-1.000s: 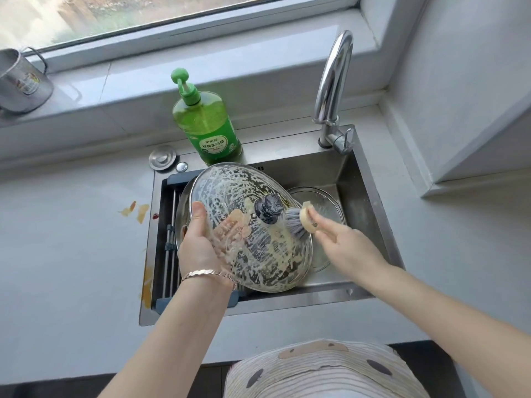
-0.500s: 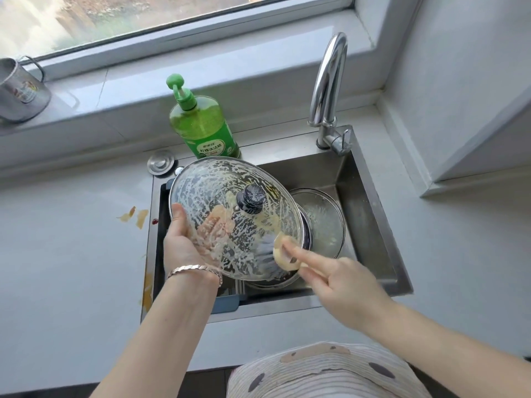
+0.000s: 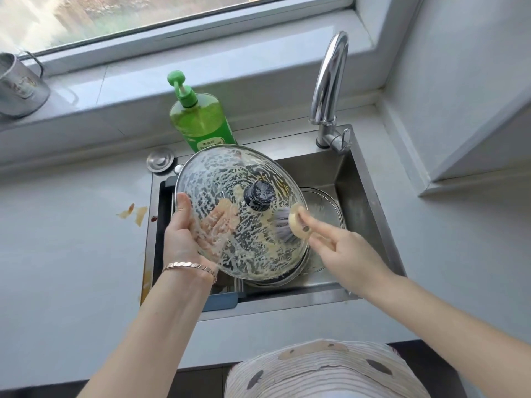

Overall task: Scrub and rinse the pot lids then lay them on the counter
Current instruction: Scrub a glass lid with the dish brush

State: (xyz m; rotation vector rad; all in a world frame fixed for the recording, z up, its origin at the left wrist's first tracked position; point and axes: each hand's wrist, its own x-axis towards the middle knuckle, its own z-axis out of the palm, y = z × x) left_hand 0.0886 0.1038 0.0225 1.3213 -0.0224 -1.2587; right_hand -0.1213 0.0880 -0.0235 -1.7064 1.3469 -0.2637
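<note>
A large glass pot lid (image 3: pixel 230 179) with a dark knob (image 3: pixel 259 195) and streaks of yellowish foam is held tilted over the sink. My left hand (image 3: pixel 186 234) grips its left rim, thumb on top and fingers showing through the glass from beneath. My right hand (image 3: pixel 342 251) pinches a round dish brush (image 3: pixel 290 225) with a pale handle and grey bristles, pressed on the lid just right of the knob. A second, smaller glass lid (image 3: pixel 324 208) lies in the sink basin behind the big lid's right edge.
The steel sink (image 3: pixel 370 196) has a curved tap (image 3: pixel 327 81) at its back right. A green soap pump bottle (image 3: pixel 201 119) stands behind the sink, a round metal cap (image 3: pixel 160 160) beside it. Yellow-brown smears (image 3: pixel 133 214) mark the left counter. A metal mug (image 3: pixel 17 87) sits on the windowsill.
The brush has moved from the lid's lower right rim up to just right of the knob. The lid has turned slightly in my left hand.
</note>
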